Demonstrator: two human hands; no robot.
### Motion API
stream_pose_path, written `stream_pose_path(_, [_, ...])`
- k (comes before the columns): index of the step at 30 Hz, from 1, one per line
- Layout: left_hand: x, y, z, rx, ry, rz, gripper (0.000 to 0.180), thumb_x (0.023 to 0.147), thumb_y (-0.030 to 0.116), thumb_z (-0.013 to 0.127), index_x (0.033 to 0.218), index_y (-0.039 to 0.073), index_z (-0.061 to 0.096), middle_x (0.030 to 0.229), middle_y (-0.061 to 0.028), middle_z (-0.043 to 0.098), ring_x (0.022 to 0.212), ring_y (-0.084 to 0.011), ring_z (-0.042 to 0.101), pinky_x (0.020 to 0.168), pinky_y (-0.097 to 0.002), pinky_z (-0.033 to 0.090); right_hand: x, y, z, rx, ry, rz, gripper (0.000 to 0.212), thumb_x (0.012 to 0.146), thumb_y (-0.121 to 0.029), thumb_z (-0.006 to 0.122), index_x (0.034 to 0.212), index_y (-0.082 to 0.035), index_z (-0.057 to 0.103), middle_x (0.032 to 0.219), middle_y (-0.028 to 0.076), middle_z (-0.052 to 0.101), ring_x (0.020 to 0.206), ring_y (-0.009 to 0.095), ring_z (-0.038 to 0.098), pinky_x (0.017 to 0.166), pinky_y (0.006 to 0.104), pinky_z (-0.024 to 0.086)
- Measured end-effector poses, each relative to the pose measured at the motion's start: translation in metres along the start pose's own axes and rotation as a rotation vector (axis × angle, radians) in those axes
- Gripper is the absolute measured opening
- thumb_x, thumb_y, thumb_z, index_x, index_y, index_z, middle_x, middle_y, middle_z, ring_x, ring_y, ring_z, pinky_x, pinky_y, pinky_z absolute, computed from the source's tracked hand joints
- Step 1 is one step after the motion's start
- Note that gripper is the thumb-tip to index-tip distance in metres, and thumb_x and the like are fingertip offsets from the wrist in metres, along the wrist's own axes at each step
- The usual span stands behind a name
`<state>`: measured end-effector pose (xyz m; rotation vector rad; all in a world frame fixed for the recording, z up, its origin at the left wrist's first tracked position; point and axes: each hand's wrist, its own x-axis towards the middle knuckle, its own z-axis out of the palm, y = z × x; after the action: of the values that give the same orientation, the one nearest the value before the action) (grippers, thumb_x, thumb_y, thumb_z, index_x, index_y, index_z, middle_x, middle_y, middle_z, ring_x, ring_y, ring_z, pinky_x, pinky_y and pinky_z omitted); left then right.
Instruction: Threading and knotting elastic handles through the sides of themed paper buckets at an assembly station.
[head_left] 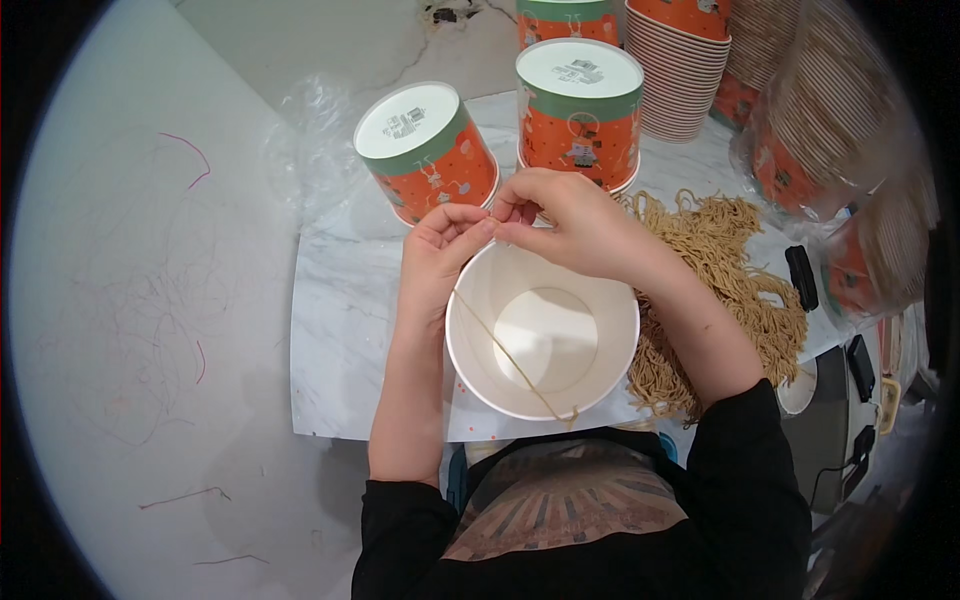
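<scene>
A white paper tub [545, 330] stands upright, mouth up, at the table's near edge in front of me. A thin tan cord [505, 352] crosses its mouth from under my left hand to the near rim, where its end looks knotted or frayed. Just beyond the tub's far rim, my left hand [448, 240] and my right hand [560, 222] meet with fingertips pinched together. The cord runs in under the left hand. What lies between the right fingertips is too small to make out. Tan cords [715, 290] lie heaped beside my right forearm.
Upturned orange tubs with green bands stand ahead, one at left [425, 150] and one at middle [580, 120]. Stacked tubs [678, 75] and plastic-wrapped stacks [825, 110] fill the far right. A black object [801, 278] lies right of the cords. Loose threads [187, 157] lie at left.
</scene>
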<state>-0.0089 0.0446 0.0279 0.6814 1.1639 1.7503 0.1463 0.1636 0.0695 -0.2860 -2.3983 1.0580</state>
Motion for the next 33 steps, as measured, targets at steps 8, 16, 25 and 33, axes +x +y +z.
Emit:
stream_pose_path(8, [0.001, 0.001, -0.004, 0.043, -0.038, 0.004, 0.017, 0.09, 0.002, 0.074, 0.101, 0.001, 0.061, 0.09, -0.0065, 0.07, 0.077, -0.0102, 0.068, 0.067, -0.0225, 0.056, 0.0, 0.008, 0.001, 0.042, -0.017, 0.081, 0.014, 0.094, -0.012, 0.066, 0.097, 0.002, 0.064, 0.085, 0.007, 0.065, 0.078, 0.013, 0.062, 0.071, 0.0291, 0.051])
stream_pose_path(16, [-0.003, 0.01, -0.007, 0.254, -0.052, -0.029, 0.007, 0.087, -0.003, 0.066, 0.093, -0.002, 0.07, 0.086, -0.0039, 0.071, 0.072, -0.0087, 0.065, 0.067, -0.0236, 0.053, 0.004, 0.02, 0.003, 0.362, -0.111, 0.234, 0.019, 0.092, -0.015, 0.065, 0.097, 0.003, 0.067, 0.085, 0.011, 0.069, 0.079, 0.018, 0.067, 0.072, 0.0328, 0.052])
stream_pose_path(25, [-0.004, 0.007, -0.008, 0.186, -0.085, -0.014, 0.012, 0.093, 0.01, 0.071, 0.094, -0.002, 0.072, 0.087, -0.0044, 0.073, 0.074, -0.007, 0.065, 0.066, -0.0221, 0.052, -0.001, 0.002, 0.001, 0.189, -0.061, 0.132, 0.014, 0.094, -0.013, 0.066, 0.094, 0.001, 0.064, 0.086, 0.005, 0.066, 0.08, 0.011, 0.062, 0.072, 0.0267, 0.05])
stream_pose_path(33, [-0.003, 0.008, -0.009, 0.167, -0.095, -0.019, 0.014, 0.095, 0.013, 0.071, 0.094, -0.001, 0.072, 0.086, -0.003, 0.072, 0.073, -0.0065, 0.064, 0.064, -0.0215, 0.051, -0.002, -0.002, -0.001, -0.001, -0.005, 0.065, 0.019, 0.088, -0.015, 0.073, 0.091, 0.002, 0.065, 0.083, 0.01, 0.066, 0.077, 0.018, 0.065, 0.071, 0.0324, 0.052])
